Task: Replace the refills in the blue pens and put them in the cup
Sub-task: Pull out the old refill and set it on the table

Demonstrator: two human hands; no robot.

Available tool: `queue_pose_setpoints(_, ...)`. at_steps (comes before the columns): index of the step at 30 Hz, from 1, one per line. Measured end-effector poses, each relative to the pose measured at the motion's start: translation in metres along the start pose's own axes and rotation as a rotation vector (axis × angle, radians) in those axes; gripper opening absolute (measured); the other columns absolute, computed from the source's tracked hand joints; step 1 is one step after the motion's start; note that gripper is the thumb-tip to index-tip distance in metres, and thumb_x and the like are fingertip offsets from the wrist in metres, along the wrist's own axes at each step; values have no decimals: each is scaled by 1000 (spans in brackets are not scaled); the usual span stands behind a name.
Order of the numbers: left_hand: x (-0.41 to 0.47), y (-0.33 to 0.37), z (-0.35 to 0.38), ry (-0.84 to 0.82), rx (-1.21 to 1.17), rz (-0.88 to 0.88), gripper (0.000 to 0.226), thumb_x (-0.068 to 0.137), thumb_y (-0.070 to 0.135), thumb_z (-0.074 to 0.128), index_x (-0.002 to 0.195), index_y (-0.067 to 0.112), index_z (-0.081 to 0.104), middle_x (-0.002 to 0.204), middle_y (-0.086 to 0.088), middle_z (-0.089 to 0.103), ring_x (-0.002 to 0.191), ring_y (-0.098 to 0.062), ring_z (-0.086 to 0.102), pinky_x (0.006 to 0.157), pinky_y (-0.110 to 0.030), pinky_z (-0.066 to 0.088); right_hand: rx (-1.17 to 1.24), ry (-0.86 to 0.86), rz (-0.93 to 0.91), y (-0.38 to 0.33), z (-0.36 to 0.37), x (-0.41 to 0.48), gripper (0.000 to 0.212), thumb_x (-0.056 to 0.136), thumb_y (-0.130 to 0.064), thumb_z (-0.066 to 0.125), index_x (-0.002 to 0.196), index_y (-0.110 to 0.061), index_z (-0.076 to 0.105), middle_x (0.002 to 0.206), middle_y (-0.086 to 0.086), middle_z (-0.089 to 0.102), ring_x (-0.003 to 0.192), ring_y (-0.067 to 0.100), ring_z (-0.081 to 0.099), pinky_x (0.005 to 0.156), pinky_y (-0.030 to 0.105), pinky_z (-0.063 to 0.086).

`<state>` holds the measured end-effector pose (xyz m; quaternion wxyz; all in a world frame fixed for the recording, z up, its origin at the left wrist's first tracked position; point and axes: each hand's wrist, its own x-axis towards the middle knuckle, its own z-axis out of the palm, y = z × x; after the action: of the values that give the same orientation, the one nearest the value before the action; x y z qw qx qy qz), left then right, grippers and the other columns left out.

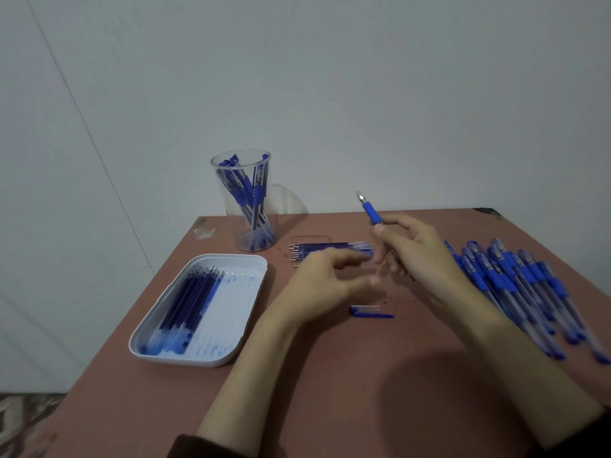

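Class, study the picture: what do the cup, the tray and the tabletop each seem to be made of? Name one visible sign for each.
Cup: clear, glossy plastic, likely; the pens show through its wall. Tray: pale, smooth moulded plastic, judging by its rounded rim and ribbed floor. Tabletop: matt reddish-brown, perhaps painted or laminated board; its far-left corner looks chipped paler.
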<state>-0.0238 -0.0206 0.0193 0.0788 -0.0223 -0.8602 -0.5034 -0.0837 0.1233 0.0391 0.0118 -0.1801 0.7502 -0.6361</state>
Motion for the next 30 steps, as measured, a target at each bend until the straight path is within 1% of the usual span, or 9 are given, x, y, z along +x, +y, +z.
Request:
queue_pose_setpoints(2, -2, -3, -1, -211, 345, 39, 55, 64, 58, 73, 114, 36, 66, 116, 11, 62, 115, -14, 49, 104, -36, 38, -96, 58, -36, 2, -4, 2, 11, 94, -21, 54, 96, -28, 62, 61, 4, 65, 46, 16, 50, 50, 30, 41)
queue_pose_setpoints(4, -2, -4, -3, -239, 461, 90, 33, 72, 46, 75, 104, 36, 71, 107, 12, 63, 109, -11, 47, 101, -33, 37, -212, 97, -100, 4, -8, 5, 14, 91, -18, 57, 90, -31, 63, 66, 6, 66, 54, 22, 56, 58, 36, 48)
queue_pose_setpoints(6, -2, -4, -8, -84, 360, 109, 20, 76, 30, 77, 96, 27, 75, 87, 13, 64, 85, 4, 55, 85, -17, 45, -310, 111, -150, 4, -12, 6, 18, 86, -16, 61, 83, -33, 64, 71, 10, 65, 62, 24, 57, 62, 36, 47)
queue_pose_setpoints(8, -1, -5, -12, 141, 227, 70, 16, 78, 16, 76, 93, 20, 74, 77, 12, 64, 64, 11, 54, 64, -4, 40, -399, 101, -204, 2, -16, 5, 20, 85, -16, 62, 83, -35, 64, 70, 7, 62, 61, 16, 50, 60, 31, 40)
queue_pose_setpoints(12, 2, -6, -18, 373, 81, 33, 18, 76, 6, 75, 89, 18, 72, 82, 9, 68, 71, 4, 59, 64, -1, 40, -529, 40, -304, -1, -20, 0, 17, 85, -25, 64, 90, -41, 68, 74, -11, 64, 70, 10, 55, 65, 33, 44)
queue_pose_setpoints(18, 1, -5, -23, 406, -16, 23, 23, 75, 5, 76, 82, 26, 70, 79, 7, 71, 75, -6, 65, 77, -17, 51, -664, -18, -345, 0, -17, -3, 20, 83, -25, 63, 96, -40, 69, 86, -17, 66, 86, 9, 54, 77, 38, 46)
queue_pose_setpoints(22, 3, -5, -23, 373, -29, 25, 21, 75, 5, 76, 87, 22, 75, 86, 2, 74, 80, -10, 67, 81, -26, 55, -748, -23, -333, 2, -17, -2, 21, 84, -28, 62, 99, -40, 69, 88, -18, 64, 87, 7, 51, 77, 35, 44)
queue_pose_setpoints(27, 3, -5, -21, 354, -69, -1, 20, 75, 4, 76, 92, 14, 76, 88, 1, 73, 77, -10, 66, 68, -11, 51, -745, -54, -342, 1, -17, -1, 20, 82, -28, 63, 98, -40, 70, 84, -17, 63, 83, 8, 51, 77, 38, 45)
queue_pose_setpoints(30, 3, -6, -21, 338, -93, -5, 21, 75, 4, 77, 93, 14, 76, 93, 2, 74, 83, -11, 68, 70, -11, 51, -757, -60, -363, 0, -17, -1, 21, 82, -26, 64, 98, -39, 71, 81, -15, 63, 80, 9, 51, 75, 39, 45)
